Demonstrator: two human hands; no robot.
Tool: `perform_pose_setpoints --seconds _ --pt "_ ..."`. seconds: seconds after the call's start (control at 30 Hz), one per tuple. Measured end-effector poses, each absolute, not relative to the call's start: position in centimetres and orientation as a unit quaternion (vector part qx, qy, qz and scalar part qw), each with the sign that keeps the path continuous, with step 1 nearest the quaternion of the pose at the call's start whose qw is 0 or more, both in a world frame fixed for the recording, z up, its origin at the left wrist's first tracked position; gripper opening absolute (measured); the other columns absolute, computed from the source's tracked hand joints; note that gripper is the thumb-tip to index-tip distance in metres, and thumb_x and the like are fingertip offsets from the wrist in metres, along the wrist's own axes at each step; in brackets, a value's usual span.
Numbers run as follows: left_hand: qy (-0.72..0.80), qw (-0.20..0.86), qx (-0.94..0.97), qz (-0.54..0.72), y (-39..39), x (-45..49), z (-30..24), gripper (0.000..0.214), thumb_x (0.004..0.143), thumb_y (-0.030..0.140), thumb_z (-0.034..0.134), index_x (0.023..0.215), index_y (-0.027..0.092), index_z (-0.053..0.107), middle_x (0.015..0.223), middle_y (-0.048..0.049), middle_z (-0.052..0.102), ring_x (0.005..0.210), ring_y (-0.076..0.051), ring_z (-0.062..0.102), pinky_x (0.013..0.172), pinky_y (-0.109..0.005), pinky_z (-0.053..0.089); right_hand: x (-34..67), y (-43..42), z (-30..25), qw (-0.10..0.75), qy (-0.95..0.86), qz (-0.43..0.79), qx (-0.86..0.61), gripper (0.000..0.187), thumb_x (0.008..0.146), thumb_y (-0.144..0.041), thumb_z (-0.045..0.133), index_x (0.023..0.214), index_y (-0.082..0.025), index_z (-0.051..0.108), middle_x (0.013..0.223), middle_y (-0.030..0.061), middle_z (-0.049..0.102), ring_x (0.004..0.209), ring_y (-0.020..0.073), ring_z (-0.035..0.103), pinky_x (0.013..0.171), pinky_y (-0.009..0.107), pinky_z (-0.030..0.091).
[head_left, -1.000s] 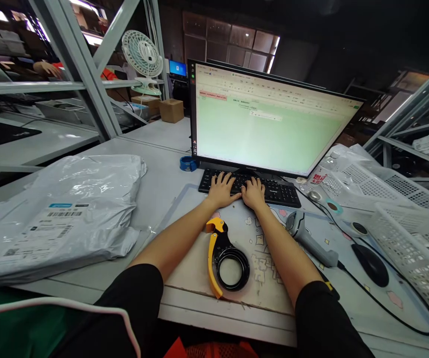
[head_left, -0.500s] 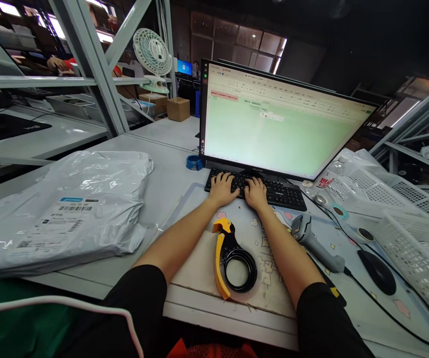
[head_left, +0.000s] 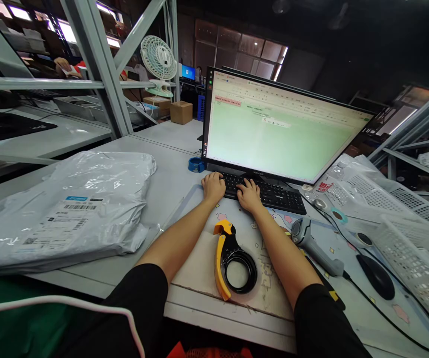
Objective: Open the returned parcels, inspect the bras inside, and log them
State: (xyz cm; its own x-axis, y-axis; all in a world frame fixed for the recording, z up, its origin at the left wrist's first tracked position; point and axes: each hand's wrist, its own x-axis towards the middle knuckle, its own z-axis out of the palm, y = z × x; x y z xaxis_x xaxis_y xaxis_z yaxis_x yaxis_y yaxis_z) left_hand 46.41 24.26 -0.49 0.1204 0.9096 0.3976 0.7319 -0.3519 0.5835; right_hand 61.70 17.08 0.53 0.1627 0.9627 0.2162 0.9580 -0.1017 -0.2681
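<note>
Both hands rest on a black keyboard (head_left: 279,196) below a wide monitor (head_left: 274,134) with a pale green spreadsheet page on its screen. My left hand (head_left: 213,187) lies over the keyboard's left end, fingers bent over the keys and holding nothing. Over the middle keys is my right hand (head_left: 249,194), its fingers apart and likewise holding nothing. Between my forearms a yellow and black tape dispenser (head_left: 219,263) lies on the desk mat. A grey barcode scanner (head_left: 316,248) lies to the right of my right forearm.
At the left lies a large white plastic mailer (head_left: 113,199) with a shipping label. A black mouse (head_left: 375,276) and white perforated baskets (head_left: 415,248) are at the right. A blue tape roll (head_left: 196,164), a small cardboard box (head_left: 181,112) and a clip fan (head_left: 158,57) stand further back.
My left hand has shifted left to the keyboard's end. My right hand has moved slightly left and its fingers have spread. The view has tilted slightly; the small box on the screen changed.
</note>
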Motion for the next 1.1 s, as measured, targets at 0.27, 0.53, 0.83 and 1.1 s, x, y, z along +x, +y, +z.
perform_pose_setpoints --seconds 0.27,0.53,0.83,1.1 --pt "0.558 0.120 0.742 0.353 24.4 46.3 -0.7 0.033 0.098 0.019 0.045 0.120 0.022 0.070 0.140 -0.0127 0.070 0.136 -0.034 0.055 0.118 -0.052 0.039 66.2 10.2 5.3 0.232 -0.665 -0.042 -0.709 0.047 0.103 -0.030 0.049 0.143 -0.017 0.069 0.161 0.0138 0.058 0.151 0.0269 0.052 0.129 0.046 0.038" --pt "0.554 0.128 0.745 0.350 25.3 46.4 -1.3 0.034 0.098 0.024 0.046 0.122 0.022 0.070 0.143 -0.0140 0.068 0.138 -0.036 0.054 0.119 -0.055 0.039 86.2 -11.7 1.9 0.232 -0.527 -0.237 -0.782 0.057 0.097 -0.058 0.047 0.131 -0.020 0.075 0.130 0.0167 0.076 0.124 0.0381 0.071 0.112 0.056 0.055" --pt "0.555 0.118 0.744 0.352 24.5 46.3 -1.0 0.034 0.099 0.025 0.044 0.123 0.022 0.070 0.142 -0.0140 0.068 0.137 -0.037 0.054 0.116 -0.055 0.042 93.4 -19.7 -7.1 0.241 -0.474 -0.235 -0.814 0.064 0.093 -0.069 0.051 0.137 -0.028 0.073 0.143 0.0166 0.070 0.133 0.0424 0.068 0.114 0.061 0.055" --pt "0.556 0.102 0.750 0.343 24.5 46.3 -1.0 0.034 0.100 0.025 0.046 0.123 0.022 0.070 0.142 -0.0140 0.068 0.137 -0.037 0.055 0.115 -0.054 0.044 95.1 -20.3 -9.4 0.231 -0.436 -0.241 -0.836 0.063 0.092 -0.066 0.047 0.135 -0.030 0.077 0.137 0.0148 0.072 0.121 0.0427 0.073 0.101 0.058 0.062"
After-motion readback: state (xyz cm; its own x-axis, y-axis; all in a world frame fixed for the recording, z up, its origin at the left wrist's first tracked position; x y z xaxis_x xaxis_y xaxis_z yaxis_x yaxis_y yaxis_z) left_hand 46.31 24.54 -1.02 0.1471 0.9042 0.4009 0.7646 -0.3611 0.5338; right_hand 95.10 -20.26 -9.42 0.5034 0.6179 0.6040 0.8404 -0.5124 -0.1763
